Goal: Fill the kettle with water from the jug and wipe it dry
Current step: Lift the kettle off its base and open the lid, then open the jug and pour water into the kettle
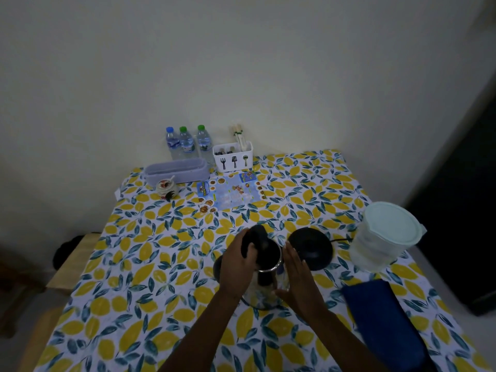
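A steel kettle with a black lid and handle stands on the lemon-print tablecloth near the table's middle. My left hand grips the kettle's black lid, which is tilted up. On the kettle's right side rests my right hand, fingers flat and apart against the body. The kettle's round black base lies just behind and to the right, its cord running right. A clear water jug with a pale lid stands at the right. A folded blue cloth lies in front of the jug.
At the back by the wall stand three small water bottles, a white cutlery caddy, a lilac box, a small ceramic pot and a printed menu. A wooden stool sits at the left.
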`<state>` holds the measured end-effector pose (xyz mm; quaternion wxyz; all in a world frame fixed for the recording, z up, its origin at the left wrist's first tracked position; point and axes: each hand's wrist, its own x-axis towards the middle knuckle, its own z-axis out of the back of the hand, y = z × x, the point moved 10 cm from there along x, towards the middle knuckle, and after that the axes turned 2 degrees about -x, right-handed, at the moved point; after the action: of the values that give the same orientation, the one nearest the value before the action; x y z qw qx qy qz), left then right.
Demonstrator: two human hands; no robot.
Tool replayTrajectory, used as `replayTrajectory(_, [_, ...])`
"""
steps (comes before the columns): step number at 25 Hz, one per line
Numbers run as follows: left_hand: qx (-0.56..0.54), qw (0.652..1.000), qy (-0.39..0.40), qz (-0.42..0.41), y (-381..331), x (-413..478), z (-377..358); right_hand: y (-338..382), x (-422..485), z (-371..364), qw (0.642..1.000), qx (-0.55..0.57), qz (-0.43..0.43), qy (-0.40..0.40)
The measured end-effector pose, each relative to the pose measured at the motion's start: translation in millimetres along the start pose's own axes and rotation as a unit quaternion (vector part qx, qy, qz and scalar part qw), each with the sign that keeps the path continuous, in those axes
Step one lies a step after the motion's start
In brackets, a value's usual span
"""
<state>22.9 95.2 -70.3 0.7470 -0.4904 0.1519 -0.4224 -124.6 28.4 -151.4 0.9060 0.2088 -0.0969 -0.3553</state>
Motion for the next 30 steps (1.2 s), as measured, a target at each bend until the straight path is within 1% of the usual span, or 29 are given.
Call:
replayTrajectory(2, [-0.097,0.995,-0.017,0.034,10,-6,18,2,-1,2,1.0,0.012,-0.002,-0.005])
replayTrajectory(3, [-0.132,0.99,-0.012,0.053,14,-9,23,2,-1,4,1.0,0.024,-0.004,-0.012])
replayTrajectory(5, [-0.174,0.981,0.012,0.089,21,-12,30,3,-2,7,0.999,0.048,-0.004,-0.021])
replayTrajectory(7, [-0.2,0.971,0.019,0.13,30,-15,36,5,-3,8,0.998,0.057,-0.003,-0.023])
replayTrajectory(9, [-0.221,0.962,-0.004,0.159,38,-19,44,6,-3,9,0.998,0.054,-0.008,-0.025])
replayTrajectory(12, [-0.232,0.952,-0.073,0.184,49,-33,61,7,-4,10,0.999,0.009,-0.023,-0.024])
replayTrajectory(13, [-0.206,0.958,-0.096,0.173,49,-35,69,7,-5,10,0.999,0.0,-0.027,-0.026])
replayTrajectory(14, [-0.158,0.97,-0.116,0.147,44,-35,79,8,-8,11,0.999,0.0,-0.032,-0.029])
replayTrajectory(16, [-0.027,0.989,-0.132,0.06,25,-32,93,11,-19,13,0.998,0.014,-0.036,-0.043])
replayTrajectory(17, [0.027,0.992,-0.126,0.007,14,-31,93,12,-26,13,0.998,0.025,-0.036,-0.054])
replayTrajectory(19, [0.097,0.987,-0.096,-0.086,-8,-32,81,12,-43,18,0.995,0.042,-0.04,-0.078])
replayTrajectory(21, [0.124,0.981,-0.045,-0.144,-24,-35,57,6,-61,25,0.992,0.044,-0.062,-0.099])
replayTrajectory(23, [0.127,0.975,0.007,-0.183,-41,-43,22,-9,-81,35,0.987,0.04,-0.094,-0.12])
replayTrajectory(26, [0.128,0.965,0.087,-0.211,-58,-55,-34,-42,-106,48,0.978,0.045,-0.148,-0.14])
replayTrajectory(28, [0.124,0.957,0.147,-0.216,-66,-61,-73,-73,-123,56,0.968,0.061,-0.195,-0.147])
replayTrajectory(30, [0.123,0.95,0.176,-0.228,-76,-61,-102,-105,-138,64,0.952,0.088,-0.243,-0.162])
